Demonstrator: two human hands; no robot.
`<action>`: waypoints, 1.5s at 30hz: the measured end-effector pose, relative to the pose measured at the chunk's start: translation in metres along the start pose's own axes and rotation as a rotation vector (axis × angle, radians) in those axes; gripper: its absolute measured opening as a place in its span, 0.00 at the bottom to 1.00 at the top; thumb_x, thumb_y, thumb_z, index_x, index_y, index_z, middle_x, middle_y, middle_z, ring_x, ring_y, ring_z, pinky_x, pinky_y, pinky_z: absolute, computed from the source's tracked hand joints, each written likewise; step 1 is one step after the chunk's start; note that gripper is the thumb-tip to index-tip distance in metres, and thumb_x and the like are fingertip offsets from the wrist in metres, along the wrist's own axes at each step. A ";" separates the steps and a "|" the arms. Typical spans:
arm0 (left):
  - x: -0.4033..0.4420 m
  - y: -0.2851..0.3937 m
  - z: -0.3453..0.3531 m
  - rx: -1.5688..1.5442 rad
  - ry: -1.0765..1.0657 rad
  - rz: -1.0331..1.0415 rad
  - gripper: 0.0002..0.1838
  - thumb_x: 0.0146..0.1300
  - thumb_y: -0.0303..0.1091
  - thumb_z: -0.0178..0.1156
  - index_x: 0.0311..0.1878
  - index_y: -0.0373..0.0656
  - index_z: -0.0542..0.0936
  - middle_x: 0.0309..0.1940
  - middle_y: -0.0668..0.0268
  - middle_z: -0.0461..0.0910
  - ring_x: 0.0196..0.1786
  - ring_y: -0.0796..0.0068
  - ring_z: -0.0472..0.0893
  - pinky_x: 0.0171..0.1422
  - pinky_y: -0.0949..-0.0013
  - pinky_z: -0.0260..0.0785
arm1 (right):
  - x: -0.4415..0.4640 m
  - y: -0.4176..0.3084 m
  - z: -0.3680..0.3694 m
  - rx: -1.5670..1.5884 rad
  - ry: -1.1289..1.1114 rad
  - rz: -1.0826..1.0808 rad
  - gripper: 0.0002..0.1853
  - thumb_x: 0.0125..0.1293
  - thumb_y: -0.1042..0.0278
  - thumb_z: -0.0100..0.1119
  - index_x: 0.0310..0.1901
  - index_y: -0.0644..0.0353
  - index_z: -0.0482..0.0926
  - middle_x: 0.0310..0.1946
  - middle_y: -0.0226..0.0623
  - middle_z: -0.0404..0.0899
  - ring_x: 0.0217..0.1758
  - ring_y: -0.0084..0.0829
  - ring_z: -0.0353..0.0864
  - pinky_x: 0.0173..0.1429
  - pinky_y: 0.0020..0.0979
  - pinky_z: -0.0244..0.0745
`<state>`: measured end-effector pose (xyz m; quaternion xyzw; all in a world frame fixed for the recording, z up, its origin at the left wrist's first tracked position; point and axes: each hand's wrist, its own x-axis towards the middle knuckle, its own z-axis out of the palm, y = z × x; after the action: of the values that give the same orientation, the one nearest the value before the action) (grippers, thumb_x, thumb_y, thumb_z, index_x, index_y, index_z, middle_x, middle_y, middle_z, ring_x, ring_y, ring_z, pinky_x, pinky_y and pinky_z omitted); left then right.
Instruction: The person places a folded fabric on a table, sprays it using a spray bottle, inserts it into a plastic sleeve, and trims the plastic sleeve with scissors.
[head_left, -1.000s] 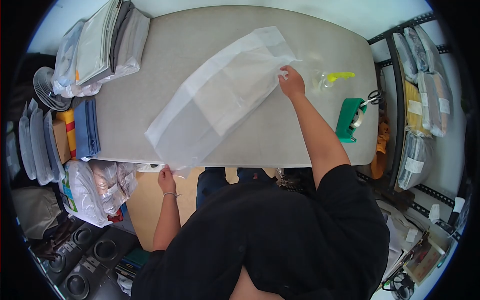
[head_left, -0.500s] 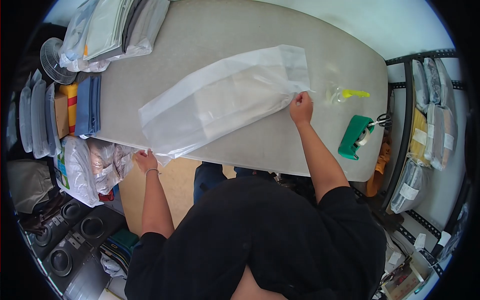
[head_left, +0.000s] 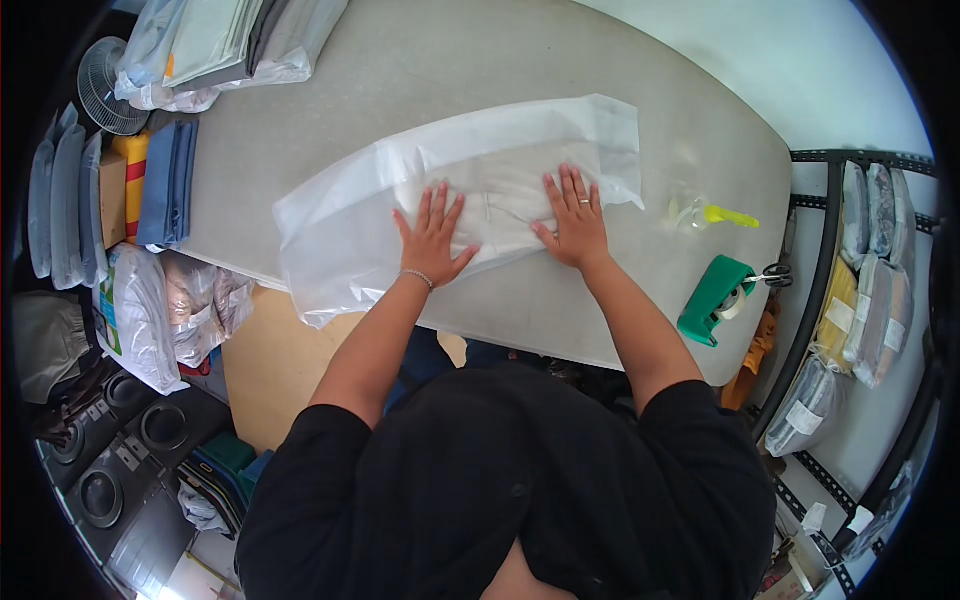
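A long clear plastic bag [head_left: 335, 235] lies at a slant on the grey table, its left corner reaching past the near edge. Inside it shows a folded light-coloured cloth item [head_left: 490, 205], with a seam or fold line visible between my hands. My left hand [head_left: 432, 238] rests flat on the bag with fingers spread, a bracelet at the wrist. On the bag's right part lies my right hand [head_left: 577, 220], also flat with fingers apart and a ring on one finger. Neither hand grips anything.
A green tape dispenser [head_left: 715, 300] stands at the table's right, with scissors [head_left: 775, 275] against it. Behind it is a clear spray bottle with a yellow-green top [head_left: 730, 216]. Bagged folded items [head_left: 225, 50] are stacked at the back left. A rack [head_left: 835, 230] holds packed items at right.
Both hands have let go of the bag's near corners and moved inward onto its top, where they now lie flat. The bag's near edge sits differently, and the view has shifted slightly.
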<state>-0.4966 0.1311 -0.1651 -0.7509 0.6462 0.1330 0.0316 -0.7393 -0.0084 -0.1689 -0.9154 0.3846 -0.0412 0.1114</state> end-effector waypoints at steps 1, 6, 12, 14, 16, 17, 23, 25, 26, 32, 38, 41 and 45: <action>-0.005 -0.004 0.005 -0.006 -0.008 -0.001 0.48 0.61 0.67 0.52 0.80 0.60 0.47 0.82 0.64 0.36 0.82 0.58 0.38 0.70 0.20 0.34 | -0.004 0.001 0.002 0.001 -0.010 0.001 0.43 0.66 0.42 0.52 0.78 0.49 0.48 0.80 0.43 0.39 0.83 0.43 0.37 0.81 0.54 0.32; -0.021 -0.020 0.009 -0.060 0.052 0.012 0.50 0.60 0.68 0.52 0.80 0.59 0.46 0.82 0.62 0.34 0.83 0.58 0.35 0.69 0.18 0.33 | -0.006 -0.004 -0.010 0.038 -0.079 0.054 0.44 0.65 0.41 0.54 0.78 0.50 0.50 0.80 0.45 0.38 0.83 0.45 0.35 0.80 0.54 0.33; -0.036 -0.012 0.012 -0.126 0.050 0.171 0.51 0.60 0.65 0.56 0.80 0.53 0.48 0.81 0.63 0.39 0.83 0.62 0.39 0.73 0.23 0.33 | 0.013 0.001 -0.011 -0.052 0.038 -0.001 0.42 0.63 0.41 0.56 0.76 0.44 0.57 0.80 0.45 0.41 0.83 0.48 0.36 0.79 0.58 0.32; -0.040 -0.006 0.020 -0.076 0.047 0.273 0.50 0.61 0.63 0.56 0.80 0.52 0.48 0.81 0.64 0.41 0.82 0.64 0.41 0.74 0.26 0.33 | 0.013 0.008 -0.005 -0.042 0.023 -0.023 0.41 0.63 0.41 0.56 0.76 0.42 0.57 0.80 0.44 0.41 0.83 0.48 0.36 0.79 0.59 0.32; -0.043 0.000 0.025 -0.045 0.055 0.334 0.42 0.63 0.54 0.59 0.77 0.54 0.56 0.80 0.69 0.48 0.81 0.70 0.48 0.78 0.33 0.35 | 0.011 0.011 0.000 -0.036 0.011 -0.040 0.40 0.63 0.42 0.56 0.76 0.41 0.57 0.80 0.44 0.41 0.83 0.48 0.35 0.78 0.60 0.32; -0.044 -0.001 0.023 -0.050 0.049 0.334 0.42 0.63 0.54 0.59 0.77 0.54 0.56 0.80 0.69 0.48 0.81 0.70 0.48 0.78 0.33 0.35 | 0.010 0.009 -0.002 -0.049 0.016 -0.035 0.40 0.64 0.42 0.56 0.76 0.41 0.57 0.80 0.43 0.43 0.83 0.47 0.38 0.79 0.60 0.32; -0.046 -0.013 0.019 -0.186 0.282 0.342 0.19 0.56 0.41 0.69 0.52 0.58 0.80 0.50 0.76 0.79 0.56 0.78 0.76 0.65 0.53 0.60 | -0.016 0.014 -0.002 0.024 -0.029 -0.513 0.32 0.62 0.52 0.62 0.68 0.41 0.68 0.76 0.37 0.54 0.80 0.39 0.52 0.79 0.56 0.42; -0.045 -0.016 0.022 -0.218 0.351 0.379 0.08 0.56 0.39 0.69 0.35 0.54 0.79 0.34 0.79 0.77 0.42 0.79 0.77 0.55 0.61 0.62 | -0.020 0.017 0.006 0.051 -0.024 -0.608 0.26 0.62 0.56 0.63 0.63 0.42 0.74 0.74 0.34 0.60 0.78 0.37 0.57 0.78 0.55 0.47; -0.044 -0.014 0.018 -0.218 0.353 0.378 0.08 0.56 0.39 0.69 0.35 0.54 0.79 0.34 0.79 0.77 0.42 0.79 0.77 0.55 0.61 0.62 | -0.019 0.018 0.009 0.050 0.042 -0.580 0.20 0.61 0.60 0.63 0.57 0.44 0.77 0.70 0.32 0.65 0.75 0.36 0.61 0.77 0.54 0.51; -0.050 -0.006 -0.001 -0.275 0.339 0.339 0.08 0.58 0.38 0.68 0.32 0.53 0.77 0.32 0.77 0.76 0.39 0.77 0.77 0.53 0.62 0.62 | -0.018 0.016 0.008 0.128 0.171 -0.560 0.10 0.60 0.67 0.62 0.44 0.46 0.82 0.54 0.27 0.77 0.65 0.33 0.73 0.75 0.53 0.58; -0.054 -0.003 0.000 -0.213 0.370 0.261 0.09 0.57 0.38 0.68 0.33 0.53 0.76 0.33 0.76 0.76 0.39 0.77 0.77 0.55 0.61 0.61 | -0.025 0.009 0.010 0.079 0.200 -0.592 0.07 0.57 0.68 0.60 0.38 0.46 0.81 0.49 0.25 0.78 0.59 0.30 0.77 0.74 0.55 0.59; -0.056 -0.008 0.000 -0.176 0.296 0.271 0.09 0.57 0.37 0.68 0.33 0.53 0.76 0.33 0.77 0.76 0.39 0.76 0.78 0.55 0.60 0.61 | -0.029 0.002 0.014 0.072 0.197 -0.536 0.05 0.57 0.68 0.60 0.36 0.46 0.79 0.45 0.23 0.78 0.57 0.28 0.78 0.74 0.55 0.60; -0.056 -0.008 -0.036 -0.273 0.377 0.274 0.07 0.58 0.34 0.66 0.34 0.52 0.76 0.33 0.78 0.78 0.39 0.78 0.80 0.55 0.61 0.62 | -0.029 -0.012 0.000 0.137 0.244 -0.428 0.04 0.58 0.70 0.62 0.34 0.49 0.78 0.41 0.22 0.79 0.51 0.27 0.80 0.73 0.54 0.62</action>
<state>-0.4900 0.1787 -0.1175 -0.6651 0.7124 0.0796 -0.2094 -0.7515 0.0200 -0.1655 -0.9545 0.1892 -0.2001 0.1147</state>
